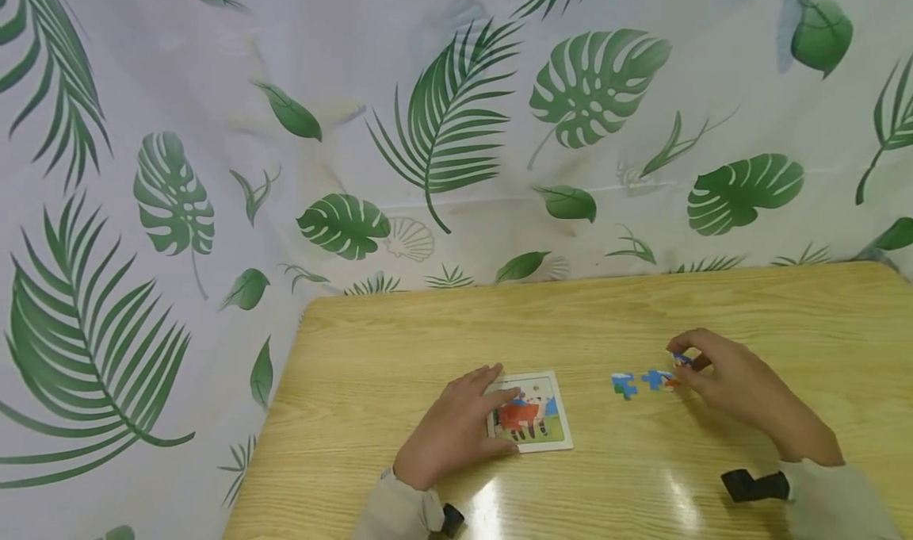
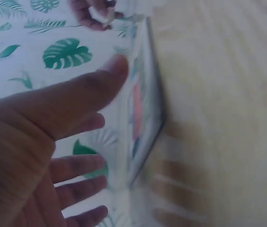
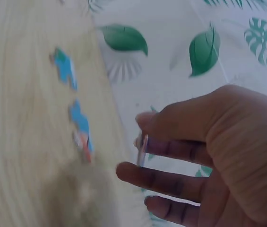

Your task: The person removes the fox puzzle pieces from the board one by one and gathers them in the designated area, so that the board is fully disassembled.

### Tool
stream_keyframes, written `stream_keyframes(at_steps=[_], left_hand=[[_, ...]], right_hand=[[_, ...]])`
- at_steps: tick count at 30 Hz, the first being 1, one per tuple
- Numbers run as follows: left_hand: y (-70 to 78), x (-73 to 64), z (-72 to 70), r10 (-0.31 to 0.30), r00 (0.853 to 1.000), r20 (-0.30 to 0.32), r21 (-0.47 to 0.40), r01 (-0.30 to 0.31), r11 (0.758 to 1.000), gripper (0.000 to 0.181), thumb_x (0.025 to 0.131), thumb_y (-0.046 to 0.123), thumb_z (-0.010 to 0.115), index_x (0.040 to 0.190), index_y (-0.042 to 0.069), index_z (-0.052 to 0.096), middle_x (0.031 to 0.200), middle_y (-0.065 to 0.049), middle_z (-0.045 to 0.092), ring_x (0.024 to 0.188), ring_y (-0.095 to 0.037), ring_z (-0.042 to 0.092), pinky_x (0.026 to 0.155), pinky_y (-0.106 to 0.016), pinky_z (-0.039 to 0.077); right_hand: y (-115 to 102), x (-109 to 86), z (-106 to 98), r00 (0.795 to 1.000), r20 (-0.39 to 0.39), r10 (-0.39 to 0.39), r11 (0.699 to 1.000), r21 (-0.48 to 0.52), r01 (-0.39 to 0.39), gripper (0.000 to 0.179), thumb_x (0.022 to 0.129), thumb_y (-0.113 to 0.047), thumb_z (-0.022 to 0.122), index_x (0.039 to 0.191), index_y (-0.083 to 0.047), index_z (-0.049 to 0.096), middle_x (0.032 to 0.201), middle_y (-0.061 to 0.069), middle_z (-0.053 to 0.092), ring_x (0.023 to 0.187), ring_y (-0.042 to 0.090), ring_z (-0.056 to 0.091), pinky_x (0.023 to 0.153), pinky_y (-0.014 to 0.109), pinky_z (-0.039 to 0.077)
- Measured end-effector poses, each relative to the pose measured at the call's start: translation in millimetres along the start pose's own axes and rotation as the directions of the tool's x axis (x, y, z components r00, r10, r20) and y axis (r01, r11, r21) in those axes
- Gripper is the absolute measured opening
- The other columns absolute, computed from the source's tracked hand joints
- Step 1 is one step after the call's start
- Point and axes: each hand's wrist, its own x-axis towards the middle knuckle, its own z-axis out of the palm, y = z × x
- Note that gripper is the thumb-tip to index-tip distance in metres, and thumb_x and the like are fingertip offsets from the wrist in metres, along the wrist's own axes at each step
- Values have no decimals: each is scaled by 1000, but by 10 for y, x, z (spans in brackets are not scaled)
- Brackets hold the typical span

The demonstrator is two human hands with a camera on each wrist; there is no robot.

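Note:
Between thumb and fingers, my right hand (image 1: 727, 381) pinches a small jigsaw piece (image 1: 681, 360), seen edge-on as a thin piece (image 3: 142, 150) in the right wrist view. Below and left of it, loose blue puzzle pieces (image 1: 653, 379) lie on the table, one with a red part. Another blue piece (image 1: 623, 384) with a green patch lies left of those. My left hand (image 1: 464, 421), fingers extended, is at the left side of a square puzzle board (image 1: 563, 437) with a white border and a red animal picture. Its fingers overlap the board's left part in the head view.
A light wooden table (image 1: 399, 334) bears the board and pieces. Behind it and along its left side hangs a white sheet (image 1: 471, 231) printed with green leaves. Dark straps (image 1: 756, 486) sit at both sleeve cuffs.

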Motion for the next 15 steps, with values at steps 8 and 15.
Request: stream_keyframes(at_steps=[8,15], left_hand=[[-114,-66,-135,-144,982,121,-4,146,989,90,75,51,90,150,12,57,164,-7,38,152,-34,32,118,-56,33],[-108,-67,-119,-134,983,128,-14,137,990,91,76,49,90,150,8,56,162,-3,41,151,-32,33,118,-53,33]], right_hand=[[216,-57,13,999,-37,-37,989,-146,32,29,90,4,73,117,10,63,106,20,63,83,27,67,66,34,55],[302,-55,65,999,-29,-44,981,-190,37,20,89,1,76,107,8,68,104,19,65,84,30,65,69,44,55]])
